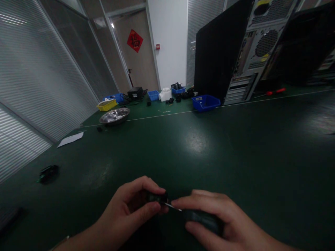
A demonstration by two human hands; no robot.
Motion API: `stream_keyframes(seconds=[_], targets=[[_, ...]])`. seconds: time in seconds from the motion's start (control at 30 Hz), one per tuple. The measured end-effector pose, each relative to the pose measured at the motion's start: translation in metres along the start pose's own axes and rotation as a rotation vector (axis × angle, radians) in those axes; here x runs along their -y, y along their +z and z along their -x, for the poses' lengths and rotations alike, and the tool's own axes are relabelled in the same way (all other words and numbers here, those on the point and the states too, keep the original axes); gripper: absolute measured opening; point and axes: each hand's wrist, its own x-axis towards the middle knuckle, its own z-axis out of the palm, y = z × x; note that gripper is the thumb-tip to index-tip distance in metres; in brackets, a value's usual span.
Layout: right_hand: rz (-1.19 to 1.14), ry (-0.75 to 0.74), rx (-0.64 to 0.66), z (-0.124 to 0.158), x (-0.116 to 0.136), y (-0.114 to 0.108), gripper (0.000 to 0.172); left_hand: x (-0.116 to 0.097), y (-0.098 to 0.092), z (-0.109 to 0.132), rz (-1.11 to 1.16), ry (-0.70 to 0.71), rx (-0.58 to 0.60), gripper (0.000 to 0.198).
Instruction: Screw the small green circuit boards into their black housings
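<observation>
Low in the middle of the head view, my left hand [133,205] pinches a small dark part [155,197] between thumb and fingers. What kind of part it is, I cannot make out in the dim light. From the right, my right hand [217,216] grips the dark handle of a screwdriver [200,218], with the index finger stretched along its thin metal shaft. The shaft's tip meets the small part at its right end. Whether a screw sits there is hidden.
On the green table [162,150] a black object [49,173] lies at left, near a sheet of paper [70,139]. Farther back stand a metal dish [115,116], a yellow tray [107,105] and a blue bin [206,103]. A computer case [220,59] rises at back right.
</observation>
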Motion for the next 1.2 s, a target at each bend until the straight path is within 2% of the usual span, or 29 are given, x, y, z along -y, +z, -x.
stream_keyframes(seconds=[0.1, 0.27, 0.6, 0.77, 0.97, 1.2], targets=[[-0.007, -0.01, 0.014, -0.0006, 0.0012, 0.0, 0.03, -0.0007, 0.0012, 0.0011, -0.012, 0.004, -0.015, 0.014], [-0.014, -0.01, 0.032, 0.0002, 0.0022, -0.0019, 0.029, -0.0026, 0.0005, 0.0002, 0.072, -0.054, 0.035, 0.013], [-0.019, 0.024, 0.047, -0.0002, 0.0031, -0.0034, 0.028, -0.0046, -0.0007, -0.0005, 0.136, -0.041, 0.104, 0.013], [-0.019, 0.014, 0.024, -0.0001, 0.0023, -0.0017, 0.026, -0.0007, 0.0001, 0.0007, 0.077, 0.004, 0.033, 0.012], [-0.006, 0.008, 0.005, 0.0007, 0.0035, -0.0003, 0.027, 0.0037, -0.0017, 0.0048, -0.2, 0.162, -0.081, 0.017], [-0.009, 0.007, 0.031, 0.0006, 0.0021, -0.0016, 0.027, -0.0012, 0.0011, 0.0027, 0.015, 0.038, -0.007, 0.012]])
